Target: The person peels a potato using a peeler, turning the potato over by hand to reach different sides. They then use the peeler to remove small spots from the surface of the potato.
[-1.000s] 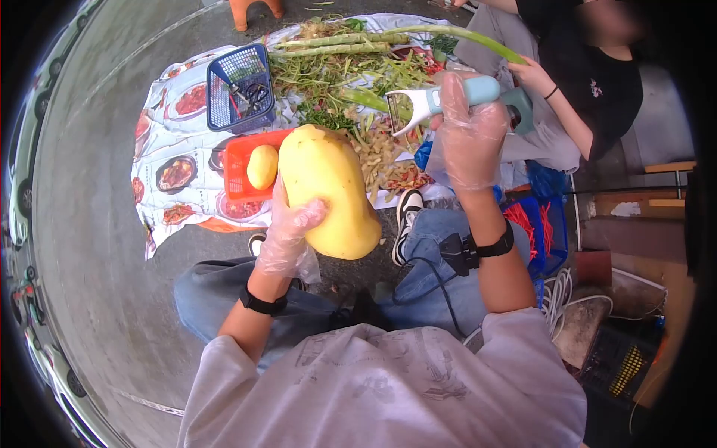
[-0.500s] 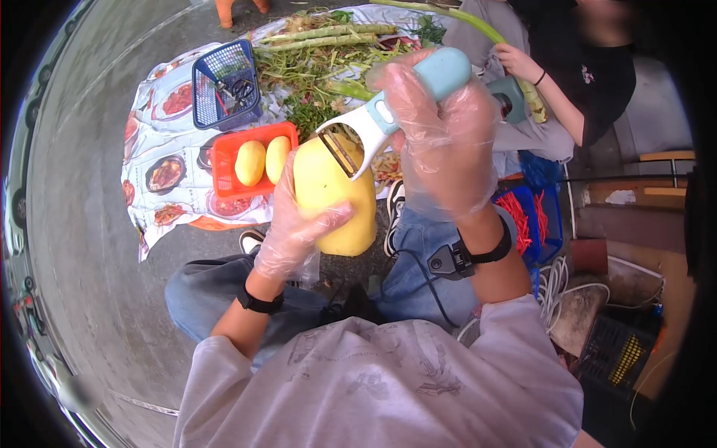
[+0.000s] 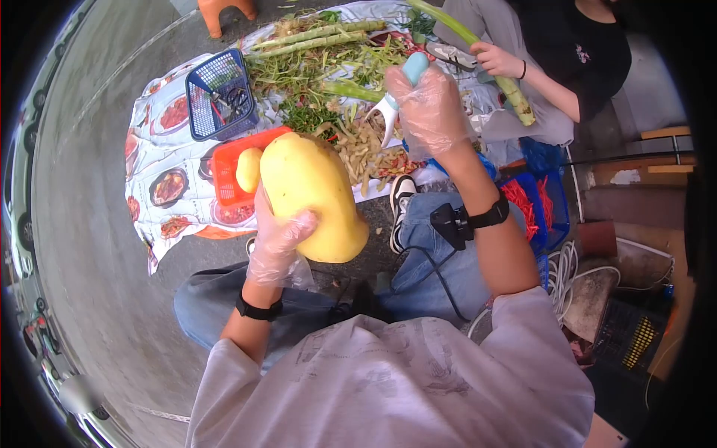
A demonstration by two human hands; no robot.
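My left hand, in a clear plastic glove, is closed around a large peeled potato. The potato is yellow and smooth, with a few small dark specks. Up and to the right, my gloved right hand grips a peeler with a teal handle and a white head. The peeler's head hangs down on the left side of that hand, apart from the potato. Behind the potato, a red basket holds another yellow potato; the held potato hides part of the basket.
Brown peelings, green scraps and long stalks cover the printed cloth. A blue basket with tools stands on it. At right, another person's hand holds a long green stalk. Blue containers hold red strips.
My right hand has drawn the peeler off the potato, away and upward. My left hand has shifted slightly left with the potato, which is turned and now covers one potato in the basket.
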